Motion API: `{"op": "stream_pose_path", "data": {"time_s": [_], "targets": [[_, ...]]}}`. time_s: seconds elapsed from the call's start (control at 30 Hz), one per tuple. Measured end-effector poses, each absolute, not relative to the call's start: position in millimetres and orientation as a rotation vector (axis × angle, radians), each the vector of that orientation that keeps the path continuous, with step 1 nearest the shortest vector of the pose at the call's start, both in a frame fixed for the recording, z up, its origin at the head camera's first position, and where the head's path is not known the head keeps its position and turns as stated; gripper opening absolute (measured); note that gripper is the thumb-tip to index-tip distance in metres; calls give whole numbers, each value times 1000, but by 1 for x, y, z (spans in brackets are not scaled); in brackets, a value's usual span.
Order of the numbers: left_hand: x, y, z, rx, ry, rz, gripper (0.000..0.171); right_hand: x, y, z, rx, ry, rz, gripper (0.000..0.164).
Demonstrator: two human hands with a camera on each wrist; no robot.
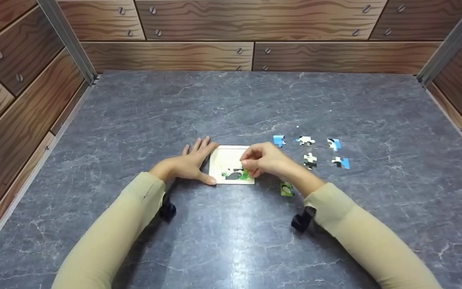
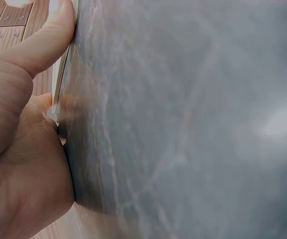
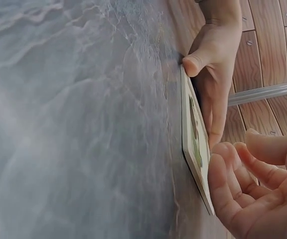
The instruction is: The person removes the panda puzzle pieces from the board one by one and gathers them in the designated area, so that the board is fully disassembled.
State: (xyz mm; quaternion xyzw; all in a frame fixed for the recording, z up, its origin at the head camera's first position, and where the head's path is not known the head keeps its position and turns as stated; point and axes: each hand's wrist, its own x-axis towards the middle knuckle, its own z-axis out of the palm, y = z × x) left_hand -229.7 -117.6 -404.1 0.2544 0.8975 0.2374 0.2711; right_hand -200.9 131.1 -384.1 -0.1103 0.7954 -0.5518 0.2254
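A pale square puzzle tray (image 1: 225, 154) lies flat on the table, with dark and green puzzle pieces (image 1: 234, 175) along its near side. My left hand (image 1: 187, 162) rests at the tray's left side with fingers spread, its thumb at the near left corner. Over the right side of the tray, my right hand (image 1: 265, 158) bends its fingers down, thumb and index tips close together. In the right wrist view, the right hand's bent fingers (image 3: 223, 174) reach the tray's edge (image 3: 196, 172) beside a green patch. I cannot tell whether they pinch a piece.
To the right lie several loose pieces: a blue corner piece (image 1: 279, 140), a white and black piece (image 1: 310, 160), a blue and white piece (image 1: 334, 144) and others. A green piece (image 1: 286, 189) lies under the right forearm. Wood-patterned walls (image 1: 199, 56) enclose the marbled table (image 1: 155, 108).
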Motion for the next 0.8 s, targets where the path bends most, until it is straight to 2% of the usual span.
{"op": "stream_pose_path", "data": {"time_s": [0.23, 0.43, 0.8], "targets": [[-230, -118, -403, 683, 2419, 644, 108, -204, 118, -389, -341, 2220, -1468, 16], [-229, -119, -404, 692, 2414, 652, 108, -202, 116, -393, -530, 2330, -1355, 6], [-230, -119, -405, 692, 2410, 663, 108, -202, 110, -396, -639, 2500, -1122, 5]]}}
